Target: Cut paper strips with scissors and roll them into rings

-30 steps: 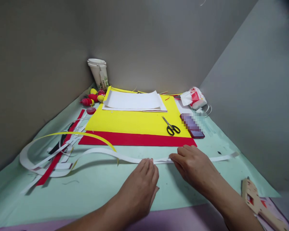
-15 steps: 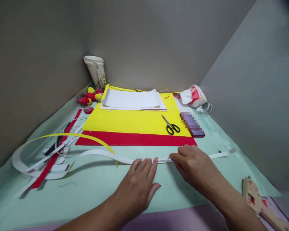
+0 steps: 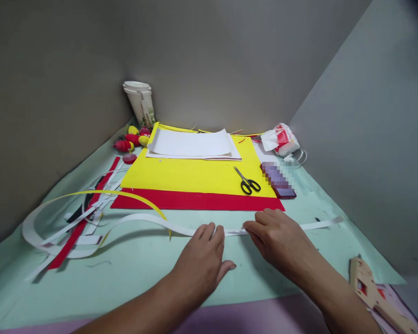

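A long white paper strip (image 3: 177, 228) runs across the table in front of me, and its left part curls into a loop with a yellow corrugated section (image 3: 139, 196). My left hand (image 3: 202, 260) lies over the strip, fingertips pressing on it and thumb held apart. To the right, my right hand (image 3: 277, 236) pinches the strip between thumb and fingers. Beyond that hand the strip's end reaches out over the green cloth. Between my two hands a short piece of strip shows. My fingers hide the exact contact points.
Red and yellow sheets (image 3: 195, 175), white paper (image 3: 191, 143) and black-handled scissors (image 3: 246, 181) lie ahead. A phone (image 3: 278, 181) and tissue pack (image 3: 282, 139) sit right, with a glue gun (image 3: 372, 287) nearer. Left are cut strips (image 3: 73, 241), red-yellow paper pieces (image 3: 132, 138) and a cup (image 3: 139, 103).
My left hand's fingers have bunched and curled slightly, with the hand shifted a little. The right hand stays nearly in place on the strip. The loop at left has moved slightly rightward.
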Tool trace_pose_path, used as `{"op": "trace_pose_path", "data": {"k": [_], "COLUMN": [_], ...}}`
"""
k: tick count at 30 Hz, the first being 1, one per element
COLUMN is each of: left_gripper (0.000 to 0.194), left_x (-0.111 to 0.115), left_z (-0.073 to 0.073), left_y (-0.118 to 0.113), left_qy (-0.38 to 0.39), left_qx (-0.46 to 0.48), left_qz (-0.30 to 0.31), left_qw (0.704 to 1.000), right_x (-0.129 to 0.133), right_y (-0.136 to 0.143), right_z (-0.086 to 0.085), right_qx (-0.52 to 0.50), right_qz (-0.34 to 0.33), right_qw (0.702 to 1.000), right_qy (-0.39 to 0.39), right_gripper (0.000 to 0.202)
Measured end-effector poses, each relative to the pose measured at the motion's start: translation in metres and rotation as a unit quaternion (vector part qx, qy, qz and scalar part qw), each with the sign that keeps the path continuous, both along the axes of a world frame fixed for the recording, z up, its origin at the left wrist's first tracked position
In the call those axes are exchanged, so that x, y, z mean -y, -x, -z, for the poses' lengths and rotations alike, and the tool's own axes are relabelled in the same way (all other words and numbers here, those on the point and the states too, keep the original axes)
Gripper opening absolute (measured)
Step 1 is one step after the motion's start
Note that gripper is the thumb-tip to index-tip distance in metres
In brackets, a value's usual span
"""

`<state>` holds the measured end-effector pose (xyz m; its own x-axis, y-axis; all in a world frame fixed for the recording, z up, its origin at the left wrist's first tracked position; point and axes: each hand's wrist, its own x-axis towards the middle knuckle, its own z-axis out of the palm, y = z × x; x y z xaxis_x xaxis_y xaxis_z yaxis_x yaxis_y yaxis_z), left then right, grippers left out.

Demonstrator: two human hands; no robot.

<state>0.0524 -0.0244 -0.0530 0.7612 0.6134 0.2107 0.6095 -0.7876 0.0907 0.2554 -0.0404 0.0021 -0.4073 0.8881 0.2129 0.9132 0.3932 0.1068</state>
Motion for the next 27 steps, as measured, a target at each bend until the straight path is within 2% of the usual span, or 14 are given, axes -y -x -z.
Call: {"op": "trace_pose_path", "data": {"k": [5,8,12,16,19,21,24,27], "left_gripper": [0.048,0.047,0.043,0.037,0.028,0.031,0.042,0.03], "left_x": [-0.004,-0.006,-0.006,-0.008,-0.012,-0.015,-0.02,-0.025], "left_z": [-0.006,-0.005,-0.004,-0.004,-0.001,0.001,0.002,-0.001], "left_y": [-0.007,-0.008,-0.004,0.004,0.007,0.008,0.007,0.006], "left_qy": [0.013,0.014,0.044,0.092,0.143,0.176,0.239,0.285], "left_qx": [-0.021,-0.014,0.014,0.078,0.164,0.225,0.284,0.315], "left_qz": [0.019,0.033,0.041,0.035,0.002,-0.02,-0.04,-0.045], "left_qw": [1.0,0.999,0.998,0.992,0.976,0.958,0.928,0.904], "right_x": [0.002,0.002,0.0,-0.002,-0.003,-0.005,-0.005,-0.005], "right_y": [0.002,0.002,0.0,0.0,0.005,0.011,0.025,0.04], "right_z": [-0.005,-0.01,-0.02,-0.024,-0.025,-0.026,-0.03,-0.034], "right_qx": [-0.034,-0.106,-0.195,-0.242,-0.249,-0.251,-0.262,-0.279], "right_qz": [0.016,0.017,0.008,0.027,0.04,0.035,0.009,-0.031], "right_qw": [0.998,0.989,0.966,0.951,0.947,0.945,0.94,0.931], "right_qy": [0.043,0.105,0.171,0.192,0.199,0.205,0.217,0.234], "right_gripper": [0.016,0.026,0.035,0.033,0.032,0.032,0.035,0.031]}}
